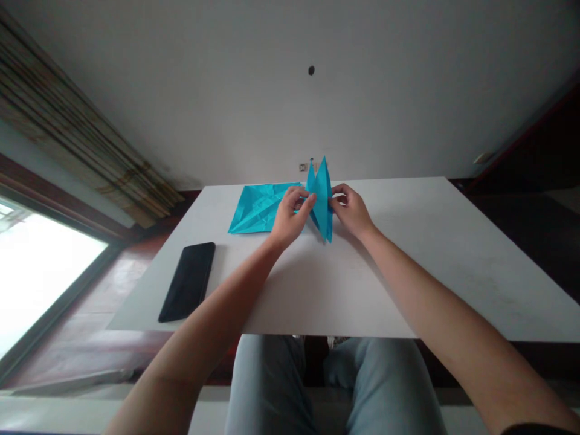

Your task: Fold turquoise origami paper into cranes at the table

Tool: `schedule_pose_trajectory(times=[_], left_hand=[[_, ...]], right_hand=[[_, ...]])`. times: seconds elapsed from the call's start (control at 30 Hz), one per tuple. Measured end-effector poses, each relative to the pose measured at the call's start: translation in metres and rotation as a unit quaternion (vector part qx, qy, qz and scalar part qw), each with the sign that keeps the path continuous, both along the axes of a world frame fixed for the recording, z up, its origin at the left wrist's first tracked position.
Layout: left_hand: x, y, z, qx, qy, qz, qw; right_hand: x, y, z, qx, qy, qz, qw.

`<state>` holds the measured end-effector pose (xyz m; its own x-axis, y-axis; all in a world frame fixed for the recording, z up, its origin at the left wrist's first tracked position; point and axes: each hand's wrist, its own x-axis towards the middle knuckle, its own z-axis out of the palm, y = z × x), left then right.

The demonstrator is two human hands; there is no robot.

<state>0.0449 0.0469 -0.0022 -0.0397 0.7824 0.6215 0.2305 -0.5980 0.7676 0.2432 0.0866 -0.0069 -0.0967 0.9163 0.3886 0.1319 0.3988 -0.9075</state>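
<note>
A folded blue origami paper (322, 196) stands upright between my hands, with two pointed tips at its top and a point at its bottom. My left hand (292, 214) pinches its left side between thumb and fingers. On the opposite side, my right hand (351, 208) grips the right edge with its fingertips, partly hidden behind the paper. Just left of it, a creased sheet of blue paper (256, 208) lies spread on the white table (290, 290), partly covered by my left hand.
A black phone or tablet (188, 282) lies at the table's left front, close to my left forearm. Behind the table rises a pale wall with a socket (302, 167). To the left are a curtain (90, 121) and a bright window (40, 266).
</note>
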Motion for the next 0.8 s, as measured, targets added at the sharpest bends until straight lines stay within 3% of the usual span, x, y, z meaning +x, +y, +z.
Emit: schedule_pose_trajectory(times=[0.2, 0.47, 0.63, 0.8], left_hand=[[-0.01, 0.007, -0.006, 0.01, 0.023, 0.113, 0.993], [-0.012, 0.009, -0.006, 0.0, 0.039, 0.119, 0.992], [-0.011, 0.011, -0.01, -0.01, 0.006, 0.144, 0.99], [-0.006, 0.005, -0.006, 0.035, 0.036, 0.095, 0.994]], right_hand=[[0.0, 0.001, 0.0, 0.013, 0.027, 0.005, 1.0], [0.001, -0.001, 0.003, 0.066, 0.036, -0.012, 0.997], [-0.001, -0.011, 0.008, 0.127, 0.003, 0.02, 0.992], [-0.001, -0.017, 0.011, 0.185, -0.031, 0.008, 0.982]])
